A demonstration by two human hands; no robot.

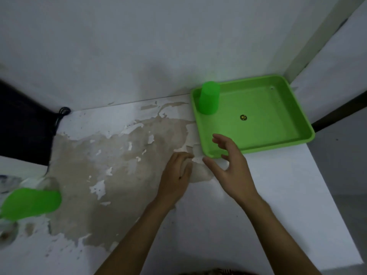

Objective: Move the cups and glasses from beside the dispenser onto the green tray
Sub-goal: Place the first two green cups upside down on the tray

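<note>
My table (258, 195) is white, its coating peeled off in a big brown patch (103, 165) left of centre. Grey-white wall (139, 46) behind the table. Dark cloth (21, 124) at the table's left edge, dim light.

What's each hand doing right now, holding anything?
Left hand: open, palm down on the table, holding nothing.
Right hand: open, fingers spread over the near corner of the green tray, holding nothing.

One green cup (209, 98), upturned, in my green tray's (294, 120) far-left corner; my left hand (175, 179) and right hand (230, 165) empty, spread at its near-left corner.
</note>
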